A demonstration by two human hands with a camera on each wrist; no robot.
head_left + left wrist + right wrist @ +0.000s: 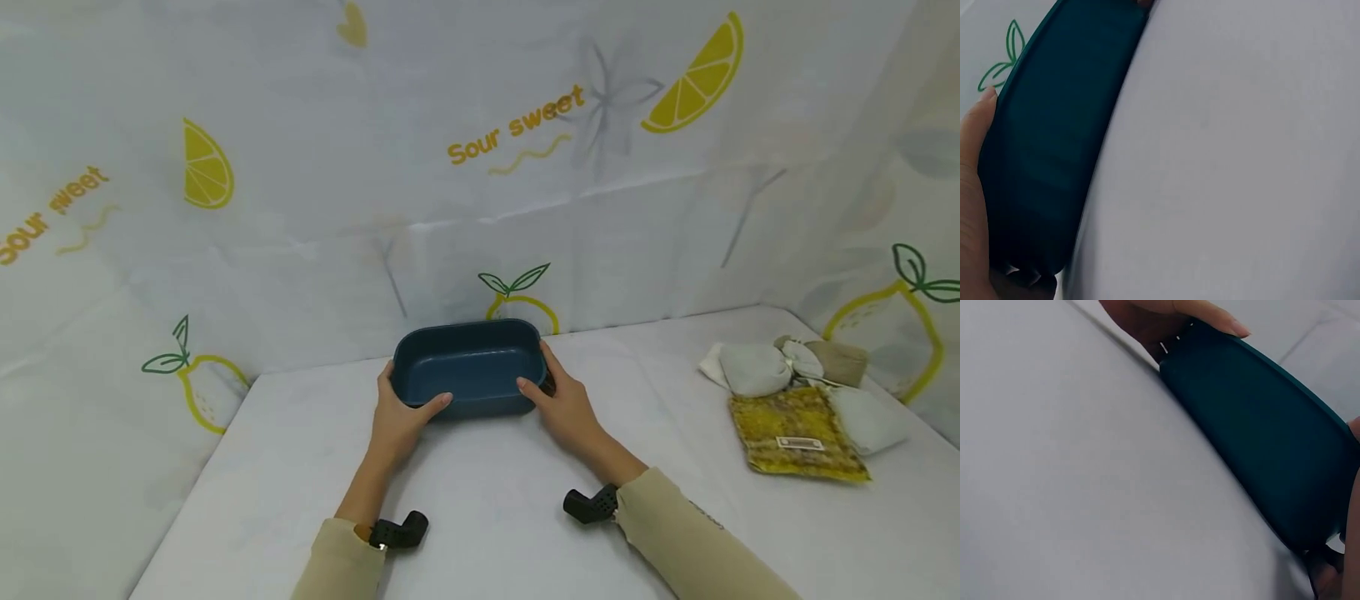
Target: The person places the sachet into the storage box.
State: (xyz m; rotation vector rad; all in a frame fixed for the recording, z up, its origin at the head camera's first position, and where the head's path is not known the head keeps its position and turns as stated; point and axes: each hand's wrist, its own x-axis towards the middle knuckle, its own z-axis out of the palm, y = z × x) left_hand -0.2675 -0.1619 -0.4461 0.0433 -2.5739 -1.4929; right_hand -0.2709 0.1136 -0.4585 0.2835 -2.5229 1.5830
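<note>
A dark teal rectangular dish (468,375) with rounded corners is at the far side of the white table, close to the cloth backdrop. Its inside looks bare in the head view. My left hand (399,421) grips its left end, thumb over the near rim and fingers round the side. At the right end my right hand (566,408) holds it the same way, thumb on the near rim. In the left wrist view the long outer wall of the dish (1054,137) shows, and the right wrist view has that wall (1247,437) between both hands.
To the right on the table (480,517) lies a yellow-brown patterned packet (795,433) with a small label. Several small pale and brown cloth pouches (753,369) are heaped behind and beside it. A lemon-printed cloth backdrop (315,292) rises along the table's far edge.
</note>
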